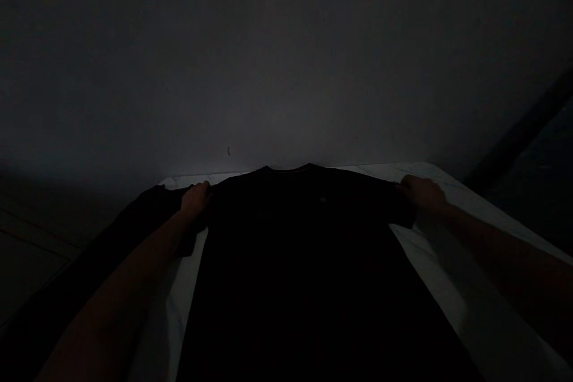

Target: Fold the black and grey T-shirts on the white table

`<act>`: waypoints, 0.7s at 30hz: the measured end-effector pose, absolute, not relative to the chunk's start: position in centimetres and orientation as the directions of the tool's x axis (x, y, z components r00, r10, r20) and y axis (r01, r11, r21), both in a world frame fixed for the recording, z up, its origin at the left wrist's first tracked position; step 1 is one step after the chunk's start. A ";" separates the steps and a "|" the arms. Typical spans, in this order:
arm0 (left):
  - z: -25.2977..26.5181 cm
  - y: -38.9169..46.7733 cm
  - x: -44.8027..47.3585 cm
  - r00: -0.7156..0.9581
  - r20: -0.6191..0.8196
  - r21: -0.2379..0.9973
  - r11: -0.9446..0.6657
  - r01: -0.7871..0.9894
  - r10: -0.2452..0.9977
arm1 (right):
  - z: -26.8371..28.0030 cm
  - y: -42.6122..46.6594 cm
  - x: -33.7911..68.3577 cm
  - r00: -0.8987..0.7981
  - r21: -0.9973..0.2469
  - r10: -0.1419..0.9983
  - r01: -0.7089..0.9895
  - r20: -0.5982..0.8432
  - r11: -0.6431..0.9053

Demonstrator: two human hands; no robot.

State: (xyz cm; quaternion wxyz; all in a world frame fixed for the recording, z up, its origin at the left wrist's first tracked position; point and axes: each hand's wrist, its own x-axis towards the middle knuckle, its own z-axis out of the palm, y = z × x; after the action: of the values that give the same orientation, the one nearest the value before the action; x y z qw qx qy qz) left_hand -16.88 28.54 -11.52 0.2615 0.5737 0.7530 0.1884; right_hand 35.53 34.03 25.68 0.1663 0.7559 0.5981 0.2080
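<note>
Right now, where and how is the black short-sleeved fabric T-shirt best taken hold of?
Probably by the far edges of both sleeves, left hand from the left, right hand from the right: the black short-sleeved fabric T-shirt lies spread, collar at the far end, sleeves reaching outward.

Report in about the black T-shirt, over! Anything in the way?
Left grip and right grip closed on sleeves. Black T-shirt spread on pale surface, neckline toward wall. Nothing seen on its front; dark shape beside left arm, too dim to name.
</note>
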 end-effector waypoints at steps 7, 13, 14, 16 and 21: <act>-11.7 26.1 -17.2 -0.241 -0.156 0.673 0.282 0.684 0.958 | 26.1 32.7 34.7 0.242 0.432 0.962 0.860 0.127 -0.274; -16.4 23.2 -20.4 -0.235 -0.275 0.671 0.361 0.648 0.932 | 25.7 32.4 35.6 0.245 0.431 0.960 0.858 0.138 -0.281; -16.7 23.2 -20.8 -0.247 -0.271 0.671 0.367 0.645 0.930 | 25.7 32.4 35.7 0.267 0.405 0.950 0.860 0.161 -0.311; -16.8 23.5 -21.3 -0.273 -0.236 0.679 0.360 0.640 0.932 | 25.7 32.6 35.7 0.276 0.373 0.944 0.869 0.182 -0.326; -15.8 24.4 -20.4 -0.179 -0.155 0.734 0.235 0.638 0.972 | 25.9 32.7 35.6 0.225 0.373 0.964 0.890 0.139 -0.262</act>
State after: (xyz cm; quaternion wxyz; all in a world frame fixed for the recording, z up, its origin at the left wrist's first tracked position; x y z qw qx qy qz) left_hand -20.37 24.38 -15.83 0.3139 0.5587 0.7202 0.2658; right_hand 35.63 32.69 25.86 0.1075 0.7753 0.5981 0.1723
